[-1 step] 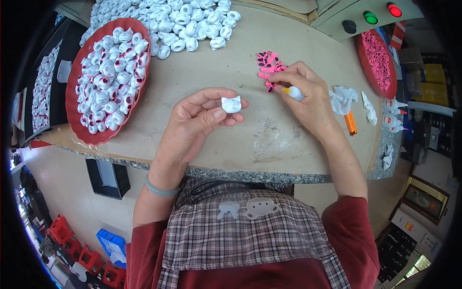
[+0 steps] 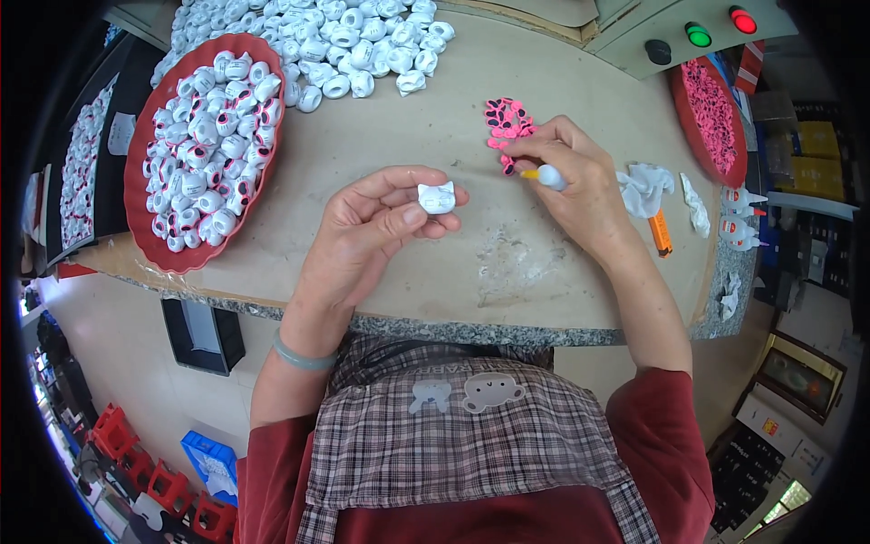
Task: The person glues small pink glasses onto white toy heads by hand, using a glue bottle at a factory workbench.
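Note:
My left hand (image 2: 367, 218) is closed, pinching a small white cat-head piece (image 2: 437, 199) with drawn face lines between thumb and fingers above the table. My right hand (image 2: 580, 177) grips a small white bottle (image 2: 551, 177) with a yellow tip that points left. Its thumb and forefinger reach to the lower edge of a loose cluster of small pink-and-black pieces (image 2: 509, 120) on the table. Whether the fingertips pinch one of these pieces is hard to make out.
On the left stands a red scalloped tray (image 2: 136, 195) of white cat heads, some with pink parts. Many plain white heads (image 2: 344, 36) lie behind it. To the right are crumpled tissue (image 2: 646, 186), an orange cutter (image 2: 661, 234), a red tray (image 2: 736, 172) of pink pieces and small bottles (image 2: 741, 231).
The bottle in my right hand has turned slightly, so its yellow tip shows more. My left hand and the white cat head have hardly moved.

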Motion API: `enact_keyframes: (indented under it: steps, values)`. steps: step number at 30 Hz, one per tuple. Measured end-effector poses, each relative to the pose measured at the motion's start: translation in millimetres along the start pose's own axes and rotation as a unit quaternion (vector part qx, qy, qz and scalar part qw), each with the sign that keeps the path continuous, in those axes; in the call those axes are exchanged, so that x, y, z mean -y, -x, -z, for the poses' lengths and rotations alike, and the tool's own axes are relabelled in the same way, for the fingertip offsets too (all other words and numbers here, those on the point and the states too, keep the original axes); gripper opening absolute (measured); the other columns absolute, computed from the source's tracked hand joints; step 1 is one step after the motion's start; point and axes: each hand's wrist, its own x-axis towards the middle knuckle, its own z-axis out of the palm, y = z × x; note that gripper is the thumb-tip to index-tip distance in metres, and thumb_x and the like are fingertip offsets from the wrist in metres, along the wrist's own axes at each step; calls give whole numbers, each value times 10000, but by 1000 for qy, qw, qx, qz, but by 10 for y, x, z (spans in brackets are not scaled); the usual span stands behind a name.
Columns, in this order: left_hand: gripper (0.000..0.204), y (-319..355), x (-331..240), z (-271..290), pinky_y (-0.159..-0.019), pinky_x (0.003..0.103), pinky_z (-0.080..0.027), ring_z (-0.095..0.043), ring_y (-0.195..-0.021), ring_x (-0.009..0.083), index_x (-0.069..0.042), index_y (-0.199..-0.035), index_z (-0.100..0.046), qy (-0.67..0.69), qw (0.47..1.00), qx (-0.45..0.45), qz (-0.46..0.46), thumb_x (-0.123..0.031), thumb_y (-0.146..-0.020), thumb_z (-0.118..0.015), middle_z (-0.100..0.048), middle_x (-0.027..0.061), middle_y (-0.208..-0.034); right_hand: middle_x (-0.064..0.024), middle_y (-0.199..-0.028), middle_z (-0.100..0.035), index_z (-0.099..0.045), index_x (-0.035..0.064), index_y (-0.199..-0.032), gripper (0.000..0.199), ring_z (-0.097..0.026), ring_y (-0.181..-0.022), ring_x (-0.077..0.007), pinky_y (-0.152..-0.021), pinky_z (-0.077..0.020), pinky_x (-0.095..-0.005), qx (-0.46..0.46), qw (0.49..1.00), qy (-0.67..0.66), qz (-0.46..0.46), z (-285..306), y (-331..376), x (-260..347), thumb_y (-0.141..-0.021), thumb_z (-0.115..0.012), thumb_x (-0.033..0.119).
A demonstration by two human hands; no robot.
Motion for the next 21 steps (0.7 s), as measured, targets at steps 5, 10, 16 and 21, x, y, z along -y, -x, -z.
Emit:
enact_keyframes:
  steps: [5, 10, 16, 21]
  values:
    - [303, -33, -11, 2, -798, 268, -528, -641, -905, 196, 28, -1167, -554, 4, 1000, 2, 3, -29, -870, -573, -617, 213, -1098, -80, -855, -569, -660, 61, -929, 230, -610, -768, -229, -669, -499, -328, 52, 998, 24, -2, 59, -80, 28, -715, -662, -24]
    - [299, -41, -40, -9, -805, 273, -524, -640, -904, 197, 22, -1164, -557, 5, 1000, 17, -14, -34, -871, -575, -620, 207, -1095, -99, -866, -553, -608, 34, -914, 207, -590, -776, -266, -683, -477, -346, 123, 991, 58, 6, 232, -184, 123, -719, -666, -9]
    - [267, 39, -15, -2, -840, 301, -509, -636, -929, 199, -2, -1145, -578, -5, 1000, 15, 3, -49, -883, -567, -633, 162, -1093, -108, -876, -540, -535, 28, -864, 223, -582, -805, -315, -689, -466, -391, 159, 986, 45, 2, 253, -141, 168, -687, -669, 4]
    - [266, 47, -25, -21, -840, 302, -506, -634, -931, 197, -6, -1145, -581, -2, 1000, 11, 7, -49, -882, -567, -632, 162, -1091, -84, -844, -543, -523, 56, -833, 207, -589, -715, -297, -605, -485, -397, 139, 987, 65, 52, 223, -60, 86, -696, -678, 55]
